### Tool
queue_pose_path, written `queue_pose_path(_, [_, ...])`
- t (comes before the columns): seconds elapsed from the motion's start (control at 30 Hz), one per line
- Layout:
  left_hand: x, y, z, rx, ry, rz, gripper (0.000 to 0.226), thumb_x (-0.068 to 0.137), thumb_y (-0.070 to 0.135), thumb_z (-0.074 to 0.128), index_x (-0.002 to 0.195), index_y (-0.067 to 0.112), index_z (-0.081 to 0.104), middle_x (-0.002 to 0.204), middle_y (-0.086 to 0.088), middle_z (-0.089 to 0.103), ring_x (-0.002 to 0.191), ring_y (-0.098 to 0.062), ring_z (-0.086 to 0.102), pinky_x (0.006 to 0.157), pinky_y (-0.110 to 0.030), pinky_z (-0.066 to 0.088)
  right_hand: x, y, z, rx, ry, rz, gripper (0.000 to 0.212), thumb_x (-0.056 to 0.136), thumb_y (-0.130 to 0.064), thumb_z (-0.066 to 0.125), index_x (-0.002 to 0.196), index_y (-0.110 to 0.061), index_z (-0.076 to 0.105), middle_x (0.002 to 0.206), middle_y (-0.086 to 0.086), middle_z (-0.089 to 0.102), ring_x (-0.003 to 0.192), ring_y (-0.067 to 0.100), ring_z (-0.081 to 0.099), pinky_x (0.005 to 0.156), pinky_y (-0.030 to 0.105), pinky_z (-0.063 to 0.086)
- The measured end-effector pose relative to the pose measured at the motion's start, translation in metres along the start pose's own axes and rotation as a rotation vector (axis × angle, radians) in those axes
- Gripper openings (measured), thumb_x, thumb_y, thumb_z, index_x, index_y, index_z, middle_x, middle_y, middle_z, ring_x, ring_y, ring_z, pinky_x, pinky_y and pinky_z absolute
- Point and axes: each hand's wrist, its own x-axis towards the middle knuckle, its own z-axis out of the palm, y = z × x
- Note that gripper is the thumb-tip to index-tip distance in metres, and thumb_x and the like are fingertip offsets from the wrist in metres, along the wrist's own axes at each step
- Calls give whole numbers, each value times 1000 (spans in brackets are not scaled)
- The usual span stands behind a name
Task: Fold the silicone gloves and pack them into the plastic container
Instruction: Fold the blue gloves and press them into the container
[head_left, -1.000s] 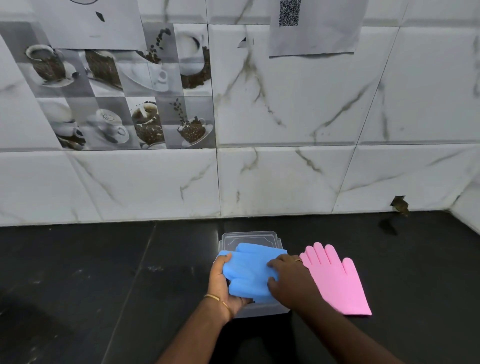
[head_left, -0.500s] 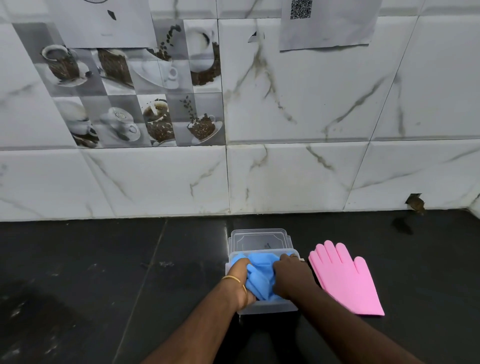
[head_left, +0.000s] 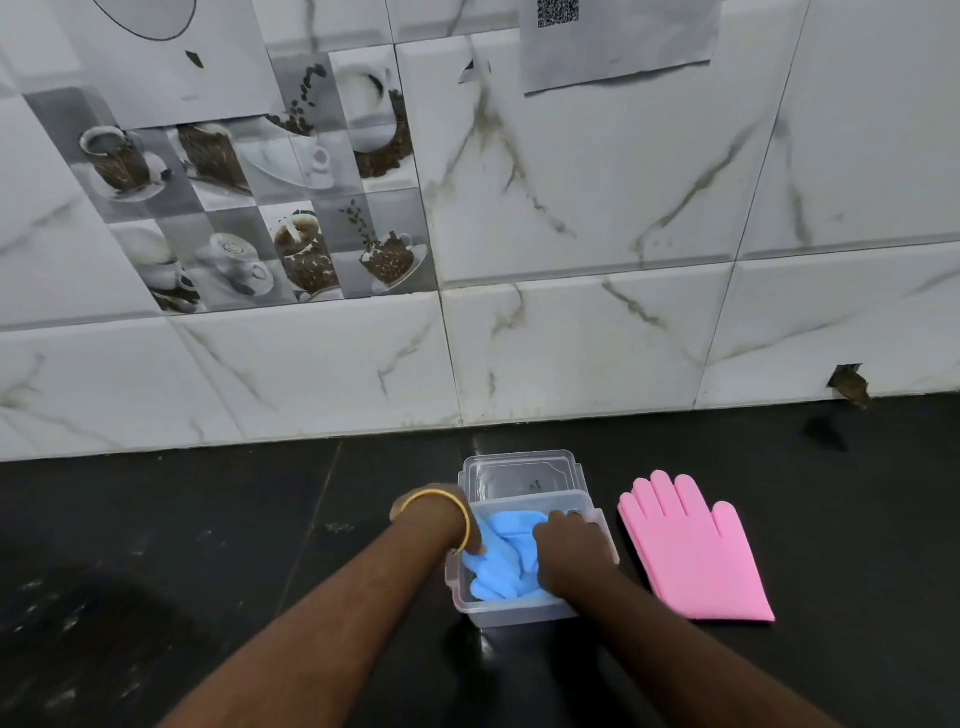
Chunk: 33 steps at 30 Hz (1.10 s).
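Note:
A folded blue silicone glove (head_left: 501, 558) lies bunched inside the clear plastic container (head_left: 519, 613) on the black counter. Both of my hands are down in the container on it. My left hand (head_left: 465, 535), with a gold bangle at the wrist, bends down at the container's left wall; its fingers dig into the glove and are mostly hidden. My right hand (head_left: 569, 551) holds the glove's right side with curled fingers. A pink silicone glove (head_left: 691, 551) lies flat and unfolded just right of the container, fingers pointing at the wall.
The container's clear lid (head_left: 519, 470) lies right behind it, towards the tiled wall (head_left: 571, 338). The black counter (head_left: 208, 519) stretches left and right. A chipped hole (head_left: 849, 384) shows in the wall at the far right.
The blue glove went from held above the container to pushed down inside it. Both hands followed it down. The view moved closer and tilted.

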Motion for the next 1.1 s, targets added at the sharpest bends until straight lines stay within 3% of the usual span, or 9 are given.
queue_pose_path(0.07, [-2, 6, -4, 243, 319, 155, 43, 79, 30, 70, 118, 15, 63, 119, -7, 67, 105, -27, 66, 86, -38, 53, 1, -1, -1, 17, -1, -6, 33, 92, -18, 52, 124, -15, 56, 128, 8, 54, 121, 27, 52, 96, 37, 45])
queue_pose_path(0.1, [-2, 11, -2, 241, 371, 256, 38, 80, 25, 69, 116, 17, 63, 120, -7, 65, 107, -28, 64, 87, -39, 53, 3, -1, -3, 23, -2, -12, 32, 92, -18, 52, 123, -15, 56, 127, 8, 55, 120, 27, 53, 96, 37, 45])
queue_pose_path(0.2, [6, 28, 19, 302, 273, 426, 34, 80, 14, 67, 114, 15, 65, 121, -11, 64, 110, -31, 62, 92, -40, 52, 10, 5, -11, 43, -44, -42, 33, 92, -16, 54, 125, -13, 56, 130, 9, 56, 121, 28, 56, 96, 37, 48])
queue_pose_path(0.4, [32, 32, 52, 421, 177, 369, 40, 85, 16, 64, 124, 7, 60, 126, -15, 62, 116, -34, 59, 98, -45, 49, 24, 15, -23, -67, -245, -115, 64, 78, -5, 76, 136, -16, 52, 139, 11, 48, 124, 33, 54, 97, 44, 47])
queue_pose_path(0.6, [50, 38, 70, 294, 98, 347, 47, 95, 22, 54, 139, 9, 46, 142, -13, 51, 131, -30, 48, 112, -42, 36, 23, 14, -9, -19, -151, -153, 39, 90, -11, 58, 128, -15, 52, 132, 14, 49, 118, 37, 55, 96, 42, 46])
queue_pose_path(0.87, [62, 38, 74, 206, 35, 346, 82, 79, 29, 71, 148, 17, 28, 147, -12, 43, 133, -31, 45, 113, -41, 36, 20, 6, 5, 29, -105, -114, 40, 95, -13, 49, 135, -16, 46, 133, 15, 47, 120, 36, 53, 98, 45, 43])
queue_pose_path(1.1, [57, 34, 74, 225, 66, 367, 76, 81, 27, 70, 146, 14, 31, 145, -15, 45, 131, -32, 46, 111, -41, 37, 16, 2, 6, 53, -105, -66, 37, 99, -18, 44, 136, -16, 45, 135, 15, 47, 124, 36, 50, 101, 45, 41])
